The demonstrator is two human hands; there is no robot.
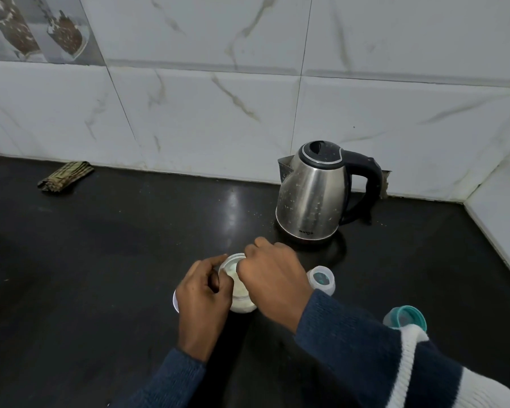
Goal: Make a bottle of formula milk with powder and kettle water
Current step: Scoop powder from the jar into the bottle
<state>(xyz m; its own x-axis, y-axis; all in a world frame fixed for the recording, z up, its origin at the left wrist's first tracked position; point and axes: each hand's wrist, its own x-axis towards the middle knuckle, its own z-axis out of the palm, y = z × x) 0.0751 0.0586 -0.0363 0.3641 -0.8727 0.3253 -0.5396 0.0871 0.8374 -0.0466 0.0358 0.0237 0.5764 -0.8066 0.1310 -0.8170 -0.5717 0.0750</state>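
Note:
A clear powder jar (239,293) with whitish powder at its bottom stands on the black counter (115,260) in front of me. My left hand (202,298) holds the jar's left side, its forefinger on the rim. My right hand (273,278) is over the jar's mouth with the fingertips curled down into it; what they pinch is hidden. A steel kettle (315,192) with a black handle stands behind, lid shut. To the right stand a clear bottle (321,279) with teal showing inside and a teal screw ring (407,318).
A white lid edge (175,301) shows just left of my left hand. A folded striped cloth (65,176) lies at the back left by the tiled wall (218,119). A second wall closes the corner on the right.

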